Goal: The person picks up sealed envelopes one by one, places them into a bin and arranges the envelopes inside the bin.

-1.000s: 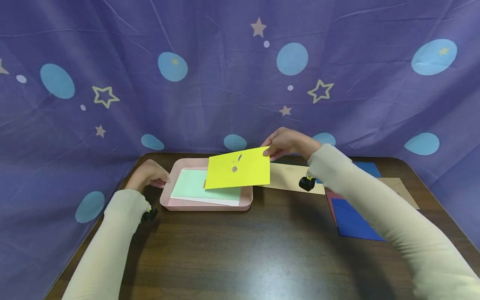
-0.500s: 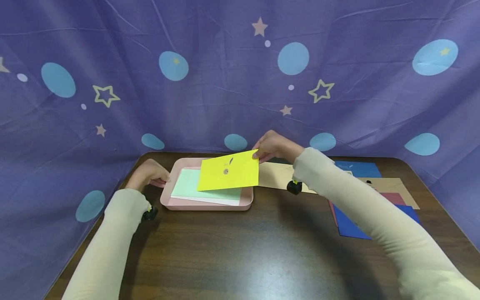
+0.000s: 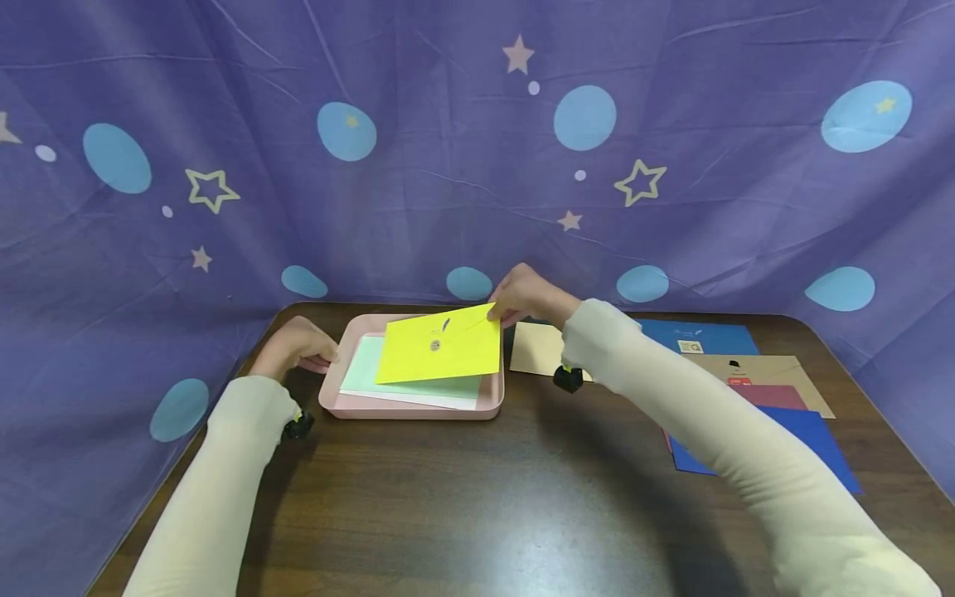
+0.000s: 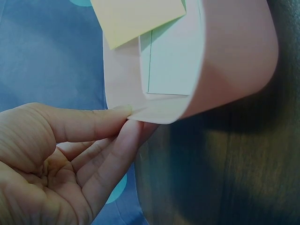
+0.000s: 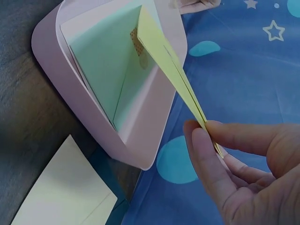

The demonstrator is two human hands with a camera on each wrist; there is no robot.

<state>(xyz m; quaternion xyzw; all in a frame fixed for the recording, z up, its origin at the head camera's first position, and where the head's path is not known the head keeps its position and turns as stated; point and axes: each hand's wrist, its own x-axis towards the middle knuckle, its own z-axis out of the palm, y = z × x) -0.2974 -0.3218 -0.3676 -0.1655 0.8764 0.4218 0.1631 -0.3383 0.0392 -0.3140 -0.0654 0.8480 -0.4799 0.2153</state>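
Note:
My right hand [image 3: 522, 297] pinches a yellow envelope [image 3: 440, 344] by its far right corner, between thumb and fingers. The envelope is tilted above a pink tray [image 3: 485, 405], with its right end raised. Inside the tray lies a mint green envelope [image 3: 361, 369] on top of a white one [image 3: 448, 402]; the yellow envelope hides part of both. My left hand [image 3: 302, 344] pinches the tray's left rim, and in the left wrist view thumb and forefinger meet at the tray's corner [image 4: 154, 115]. In the right wrist view the yellow envelope [image 5: 176, 75] appears nearly edge-on.
Right of the tray lies a cream envelope [image 3: 535, 348], partly under my right forearm. Farther right, blue [image 3: 716, 338], tan [image 3: 794, 377], dark red [image 3: 783, 398] and royal blue [image 3: 816, 439] envelopes overlap. A patterned purple curtain [image 3: 462, 207] hangs behind the brown table [image 3: 448, 497].
My right hand has moved left and slightly down, carrying the yellow envelope farther over the tray. More of the envelopes at right now shows. The left hand stays on the rim.

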